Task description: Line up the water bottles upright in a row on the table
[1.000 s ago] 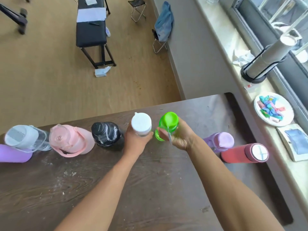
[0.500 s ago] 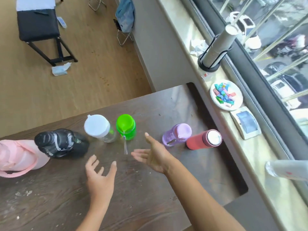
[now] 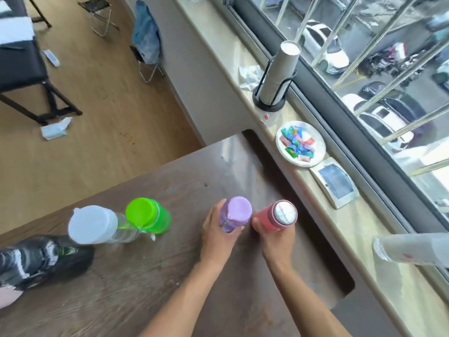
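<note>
left hand (image 3: 218,237): wrapped round the lilac bottle (image 3: 236,214), fingers curled on its left side, thumb near the front; grip closed on it
right hand (image 3: 275,242): closed round the lower body of the red bottle (image 3: 277,216), thumb on the left flank, remaining fingers hidden behind
lilac bottle: upright on the table (image 3: 170,276), pale purple cap on top, just beside the red one
red bottle: upright, silver-white cap, rightmost in the row, close to the table's right edge
gap between lilac and red: small; cannot tell if they touch
green bottle (image 3: 149,216): upright, bright green lid, left of the lilac one with a clear gap between; a small tag or strap hangs at its front
clear bottle (image 3: 96,226): white lid, transparent body, just beside the green bottle, looks to be touching it
black bottle (image 3: 41,260): dark with white markings, left of the clear one, blurred at frame edge
pink item (image 3: 6,296): only a corner shows at lower left; cannot tell what it is
row: black, clear, green, lilac, red, running left to right along the table's far side
windowsill (image 3: 352,239): right of the table; holds a plate of coloured pieces (image 3: 300,143), a stack of paper cups in a black holder (image 3: 277,79), a small framed device (image 3: 334,182)
both forearms: bare, reaching in from the bottom edge
</note>
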